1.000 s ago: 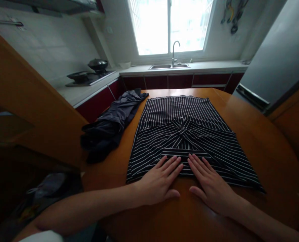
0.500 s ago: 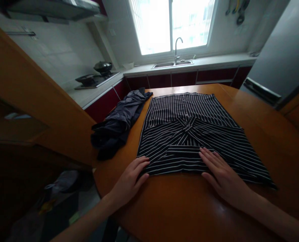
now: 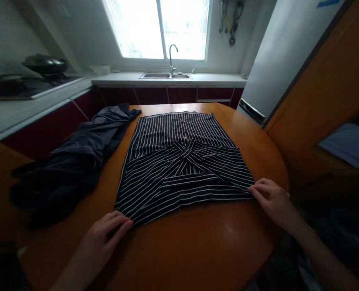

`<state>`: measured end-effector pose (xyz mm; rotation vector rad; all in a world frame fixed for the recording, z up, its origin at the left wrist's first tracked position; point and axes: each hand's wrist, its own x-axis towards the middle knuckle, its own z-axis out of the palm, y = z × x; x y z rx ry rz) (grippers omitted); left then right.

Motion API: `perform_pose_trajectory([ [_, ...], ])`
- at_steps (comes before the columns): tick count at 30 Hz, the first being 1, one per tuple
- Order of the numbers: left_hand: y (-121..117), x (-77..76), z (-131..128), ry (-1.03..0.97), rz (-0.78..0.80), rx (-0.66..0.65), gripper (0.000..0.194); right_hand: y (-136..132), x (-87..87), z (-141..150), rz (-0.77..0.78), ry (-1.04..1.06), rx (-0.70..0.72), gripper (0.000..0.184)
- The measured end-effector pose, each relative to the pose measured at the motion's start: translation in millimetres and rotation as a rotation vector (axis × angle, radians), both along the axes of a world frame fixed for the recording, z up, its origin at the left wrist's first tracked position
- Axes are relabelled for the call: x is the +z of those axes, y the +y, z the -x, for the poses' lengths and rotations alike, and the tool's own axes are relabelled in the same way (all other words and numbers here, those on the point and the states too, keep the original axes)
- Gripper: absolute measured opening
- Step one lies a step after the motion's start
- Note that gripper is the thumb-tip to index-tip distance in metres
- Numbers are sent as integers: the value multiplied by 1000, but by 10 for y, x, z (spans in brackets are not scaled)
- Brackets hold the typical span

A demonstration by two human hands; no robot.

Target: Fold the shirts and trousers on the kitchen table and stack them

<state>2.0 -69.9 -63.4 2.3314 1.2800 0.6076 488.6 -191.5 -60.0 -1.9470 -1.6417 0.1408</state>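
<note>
A black-and-white striped garment (image 3: 185, 161), with small buttons down its middle and a crossed knot at the centre, lies spread flat on the wooden table (image 3: 197, 242). I cannot tell for sure whether it is a skirt or a shirt. At its near left corner my left hand (image 3: 103, 234) is closed, thumb and fingertips pinching the cloth. My right hand (image 3: 270, 198) pinches the near right corner the same way. Between the two hands the near edge runs slightly wavy across the tabletop.
Left of the striped garment lies a crumpled dark garment (image 3: 85, 149) at the table's edge. Beyond the table are a counter with a sink (image 3: 167, 75) and a stove with a wok (image 3: 44, 64). A silver fridge (image 3: 267, 60) stands at the right.
Both hands have gone from lying flat near the middle of the garment's near edge out to its two corners, where they now pinch the cloth. The view has turned right.
</note>
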Motion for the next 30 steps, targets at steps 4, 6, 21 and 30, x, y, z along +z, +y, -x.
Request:
perform_pose_trajectory([
  [4, 20, 36, -11, 13, -41, -22, 58, -7, -87, 84, 10, -90, 21, 32],
  [6, 14, 40, 1, 18, -61, -6, 58, 0, -128, 73, 20, -123, 34, 31],
  [21, 1, -35, 86, 122, -173, 26, 40, 63, -329, -39, -8, -304, -67, 30],
  [30, 116, 337, -906, 277, -256, -472, 64, 367, 19, 855, -86, -243, 438, 57],
])
